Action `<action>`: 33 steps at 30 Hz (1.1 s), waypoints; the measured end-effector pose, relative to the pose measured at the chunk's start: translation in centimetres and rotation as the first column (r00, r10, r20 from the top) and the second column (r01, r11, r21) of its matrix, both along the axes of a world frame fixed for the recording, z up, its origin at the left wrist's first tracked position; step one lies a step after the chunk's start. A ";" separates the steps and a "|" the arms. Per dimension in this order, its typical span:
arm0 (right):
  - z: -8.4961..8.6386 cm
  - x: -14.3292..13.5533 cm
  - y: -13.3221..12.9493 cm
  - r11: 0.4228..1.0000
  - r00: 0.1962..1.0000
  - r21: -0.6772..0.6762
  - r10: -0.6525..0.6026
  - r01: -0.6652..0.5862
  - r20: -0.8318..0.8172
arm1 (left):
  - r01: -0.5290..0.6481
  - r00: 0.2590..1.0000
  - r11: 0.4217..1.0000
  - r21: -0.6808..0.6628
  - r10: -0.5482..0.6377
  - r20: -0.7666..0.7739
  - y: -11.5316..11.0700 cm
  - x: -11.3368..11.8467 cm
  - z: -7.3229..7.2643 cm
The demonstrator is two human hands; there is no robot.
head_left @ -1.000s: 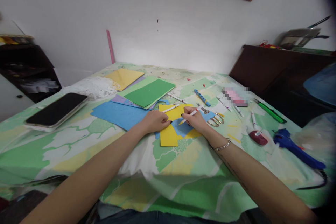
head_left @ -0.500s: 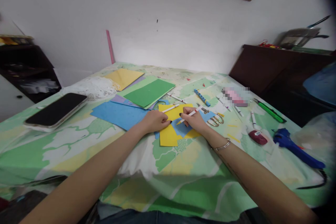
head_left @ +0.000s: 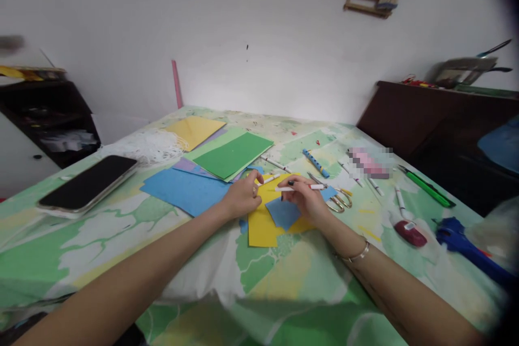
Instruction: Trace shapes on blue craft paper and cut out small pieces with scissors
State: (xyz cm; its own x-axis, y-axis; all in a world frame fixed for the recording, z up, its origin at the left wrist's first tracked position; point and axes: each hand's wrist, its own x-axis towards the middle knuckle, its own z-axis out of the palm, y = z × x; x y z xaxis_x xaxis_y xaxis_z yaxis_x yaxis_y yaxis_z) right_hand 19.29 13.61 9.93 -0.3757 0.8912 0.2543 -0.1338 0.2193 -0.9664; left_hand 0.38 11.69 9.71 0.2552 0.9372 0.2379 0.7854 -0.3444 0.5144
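Near the front edge of the cloth-covered table [head_left: 121,211], a red-banded marker [head_left: 315,187] is held almost level in the closed fingers of the right hand [head_left: 307,200]. Its tip points over the yellow sheet [head_left: 261,232], off the blue piece [head_left: 284,213] laid there, so the blue is probably not being marked. The left hand [head_left: 240,197] is half curled beside a 2nd marker [head_left: 271,178]; whether it is gripped cannot be told.

A phone [head_left: 89,183] lies at the left of the frame, white string [head_left: 156,146] just beyond it; a blue glue gun [head_left: 470,246] sits at the lower right.
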 end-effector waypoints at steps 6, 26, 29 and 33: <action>0.7 0.0 0.0 0.998 0.997 -0.011 0.068 -0.069 -0.038 | 0.052 0.999 0.998 -0.026 -0.053 -0.003 1.0 0.1 0.7; 0.6 0.7 1.2 0.991 0.978 -0.056 0.127 -0.119 0.165 | 0.196 0.966 0.976 -0.098 -0.209 -0.152 3.3 0.6 0.9; 0.8 0.8 1.2 0.992 0.975 -0.047 0.120 -0.114 0.186 | 0.210 0.958 0.973 -0.099 -0.225 -0.179 3.5 0.7 0.8; 0.8 1.0 1.1 0.996 0.974 -0.039 0.088 -0.081 0.211 | 0.245 0.944 0.965 -0.097 -0.260 -0.201 3.8 1.0 0.8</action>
